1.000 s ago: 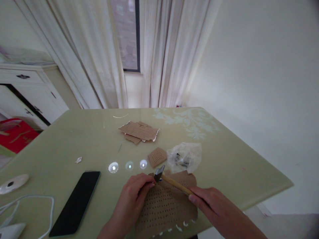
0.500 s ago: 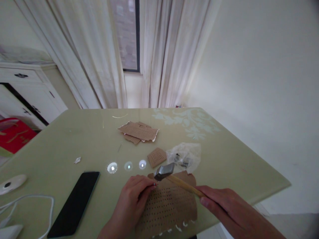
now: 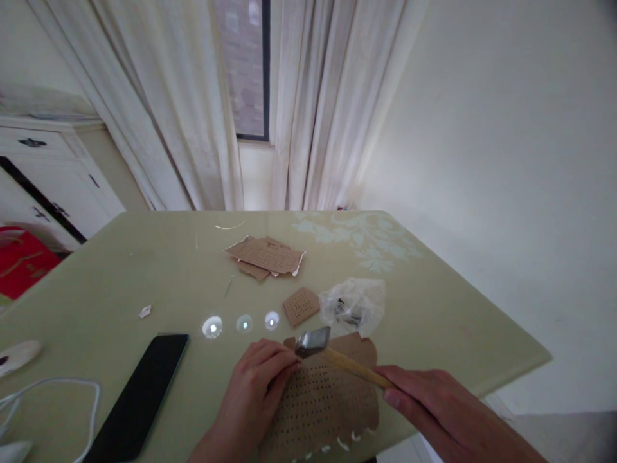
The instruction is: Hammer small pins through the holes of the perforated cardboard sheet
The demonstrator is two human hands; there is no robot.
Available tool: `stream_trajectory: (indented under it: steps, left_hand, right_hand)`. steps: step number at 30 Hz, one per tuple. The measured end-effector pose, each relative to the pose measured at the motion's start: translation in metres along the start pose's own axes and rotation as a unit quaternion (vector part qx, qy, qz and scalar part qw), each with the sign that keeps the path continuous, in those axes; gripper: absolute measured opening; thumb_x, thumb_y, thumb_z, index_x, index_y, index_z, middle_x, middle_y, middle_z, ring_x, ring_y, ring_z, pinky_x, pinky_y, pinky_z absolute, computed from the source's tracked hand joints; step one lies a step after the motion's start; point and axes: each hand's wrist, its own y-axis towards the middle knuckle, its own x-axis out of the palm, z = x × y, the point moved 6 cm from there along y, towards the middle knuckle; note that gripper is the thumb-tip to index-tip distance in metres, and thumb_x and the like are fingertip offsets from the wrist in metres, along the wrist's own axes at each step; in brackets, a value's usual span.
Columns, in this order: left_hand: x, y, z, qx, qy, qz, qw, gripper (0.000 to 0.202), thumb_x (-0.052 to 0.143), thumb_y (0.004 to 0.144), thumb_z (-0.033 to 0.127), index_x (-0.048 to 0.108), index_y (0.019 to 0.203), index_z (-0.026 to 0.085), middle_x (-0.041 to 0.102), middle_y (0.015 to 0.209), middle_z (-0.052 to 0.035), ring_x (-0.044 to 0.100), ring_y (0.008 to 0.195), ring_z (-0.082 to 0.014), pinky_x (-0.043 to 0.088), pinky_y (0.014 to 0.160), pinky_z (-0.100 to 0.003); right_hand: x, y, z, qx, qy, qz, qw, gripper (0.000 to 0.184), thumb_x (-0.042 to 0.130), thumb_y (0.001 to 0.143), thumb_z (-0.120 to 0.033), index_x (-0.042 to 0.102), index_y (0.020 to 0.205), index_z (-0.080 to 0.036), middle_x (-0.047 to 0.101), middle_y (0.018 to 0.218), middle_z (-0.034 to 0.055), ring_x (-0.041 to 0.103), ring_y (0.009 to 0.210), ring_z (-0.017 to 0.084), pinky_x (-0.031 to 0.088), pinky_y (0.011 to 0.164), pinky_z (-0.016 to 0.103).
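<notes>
My right hand [image 3: 429, 402] is wrapped round the wooden handle of a hammer [image 3: 354, 365]. Its grey metal head is right at the fingertips of my left hand [image 3: 258, 386]. Thumb and forefinger of that hand are pinched together, holding what looks like a small nail, now hidden behind the hammer head. Under both lies a sheet of brown cardboard [image 3: 332, 399] with rows of small punched holes and torn white bits along its near edge. The left hand rests on the sheet's left side.
Beyond the sheet lie a small holed cardboard piece [image 3: 301, 306], a clear plastic bag [image 3: 369, 302] with dark bits inside, and stacked cardboard scraps [image 3: 267, 255]. A black phone [image 3: 139, 399], white cable [image 3: 96, 411] and white oval device [image 3: 19, 357] are at left on the glossy table [image 3: 457, 321].
The hammer head has come down onto the left fingertips' spot, covering the small shiny tip seen there before. The left hand keeps its pinch. The whole view has shifted slightly.
</notes>
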Motion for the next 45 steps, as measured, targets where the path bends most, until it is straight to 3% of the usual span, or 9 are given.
stream_trajectory:
  steps: [9,12,15,20,31,36,40,43,45]
  left_hand:
    - [0.0,0.0,-0.005,-0.063,-0.022,-0.048,0.997,0.016,0.071,0.098,0.026,0.083,0.108,0.03,0.078,0.117,-0.0071,0.073,0.111,-0.0272,0.061,0.1,-0.042]
    - [-0.001,-0.003,-0.01,-0.084,-0.032,-0.063,0.994,0.045,0.084,0.086,0.027,0.077,0.13,0.032,0.072,0.137,-0.0102,0.069,0.126,-0.0322,0.057,0.113,-0.051]
    - [-0.001,-0.006,-0.016,-0.099,-0.039,-0.054,0.993,0.052,0.086,0.084,0.029,0.075,0.134,0.031,0.067,0.146,-0.0126,0.066,0.134,-0.0346,0.054,0.117,-0.055]
    - [-0.001,-0.01,-0.02,-0.112,-0.054,-0.033,0.992,0.056,0.084,0.083,0.028,0.072,0.137,0.03,0.063,0.151,-0.0135,0.066,0.135,-0.0345,0.055,0.116,-0.053]
    - [0.0,-0.007,-0.019,-0.13,-0.07,-0.065,0.987,0.06,0.083,0.085,0.028,0.066,0.143,0.03,0.063,0.15,-0.0142,0.064,0.135,-0.0346,0.05,0.118,-0.056]
    - [-0.012,0.003,-0.02,-0.134,-0.057,-0.093,0.985,0.081,0.091,0.073,0.03,0.062,0.148,0.03,0.064,0.152,-0.0131,0.069,0.129,-0.0331,0.058,0.109,-0.049]
    - [-0.051,0.041,-0.064,-0.182,0.074,-0.102,0.975,0.051,0.073,0.09,0.049,0.071,0.136,0.027,0.077,0.134,-0.0078,0.076,0.112,-0.0257,0.064,0.092,-0.035]
    - [-0.085,0.073,-0.116,-0.257,0.178,-0.039,0.949,0.036,0.057,0.102,0.044,0.077,0.113,0.015,0.082,0.109,-0.0136,0.078,0.1,-0.0299,0.061,0.093,-0.043]
    - [-0.097,0.086,-0.144,-0.294,0.239,-0.004,0.925,0.031,0.06,0.104,0.036,0.074,0.116,0.012,0.079,0.115,-0.0152,0.076,0.108,-0.0318,0.058,0.1,-0.05]
  right_hand:
    - [-0.001,-0.001,-0.002,0.01,0.029,-0.014,0.999,0.054,0.036,0.112,-0.063,0.08,0.109,-0.032,0.084,0.099,0.0062,0.078,0.097,0.031,0.058,0.088,0.038]
    - [0.001,-0.002,-0.001,0.005,0.035,-0.008,0.999,0.053,0.036,0.112,-0.062,0.08,0.114,-0.033,0.085,0.104,0.0062,0.078,0.101,0.03,0.058,0.087,0.037]
    - [0.011,0.002,0.003,0.011,0.022,-0.022,0.999,0.051,0.036,0.112,-0.059,0.08,0.113,-0.032,0.085,0.106,0.0059,0.078,0.101,0.03,0.058,0.087,0.036]
    - [0.027,0.01,0.005,0.015,0.004,-0.051,0.999,0.047,0.04,0.113,-0.053,0.078,0.101,-0.028,0.085,0.106,0.0064,0.077,0.099,0.03,0.056,0.09,0.037]
    - [0.018,0.01,0.011,0.026,0.046,-0.016,0.998,0.046,0.04,0.112,-0.055,0.078,0.101,-0.03,0.085,0.106,0.0045,0.078,0.101,0.028,0.056,0.088,0.033]
    - [0.023,0.017,0.013,0.026,0.034,-0.015,0.999,0.049,0.039,0.112,-0.053,0.076,0.093,-0.027,0.083,0.091,0.0055,0.077,0.089,0.027,0.055,0.08,0.033]
    - [0.029,0.018,0.013,0.022,0.032,-0.022,0.999,0.048,0.038,0.113,-0.051,0.076,0.098,-0.026,0.081,0.086,0.0053,0.075,0.083,0.026,0.054,0.078,0.033]
    - [0.029,0.017,0.014,0.023,0.03,-0.014,0.999,0.048,0.038,0.113,-0.051,0.076,0.097,-0.026,0.08,0.087,0.0054,0.075,0.085,0.026,0.053,0.08,0.033]
    - [0.031,0.017,0.015,0.025,0.028,-0.019,0.999,0.046,0.04,0.113,-0.05,0.075,0.097,-0.026,0.08,0.089,0.0051,0.075,0.089,0.026,0.053,0.083,0.033]
